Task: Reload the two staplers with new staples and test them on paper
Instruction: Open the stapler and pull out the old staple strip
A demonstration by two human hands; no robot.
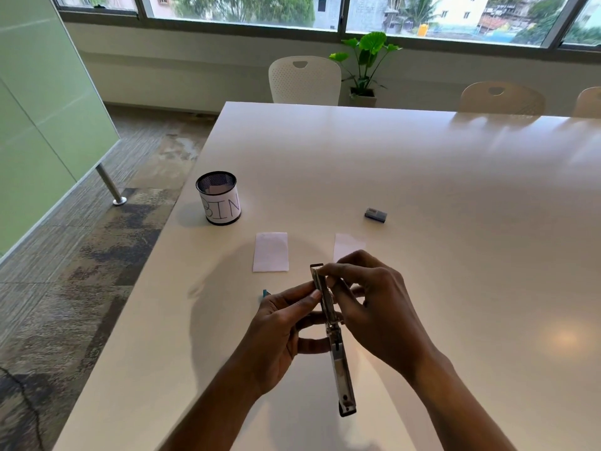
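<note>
**Stapler opened for reloading, centre of frame**

Table [422, 177]: white, fills most of the view, and carries everything below. Stapler [335, 346]: swung open into one long line from the centre of the frame to the lower centre and held just above the tabletop.

The step in hand appears to be seating staples in the channel. It likely goes best with the stapler kept level, the strip laid legs-down and slid fully home before closing.

Left hand [279, 330]: thumb pressed against the stapler's middle, fingers curled beneath as a cradle. Right hand [374, 297]: fingers narrowly bunched, pinching the stapler's upper end. Whether a staple strip lies under the fingertips cannot be told.

Mesh cup [218, 197] labelled BIN: left of centre. Two paper slips [270, 252] [346, 244]: just above the hands. Staple box [375, 215]: right of centre, well apart. Teal item [266, 292]: mostly hidden behind the left hand.
</note>
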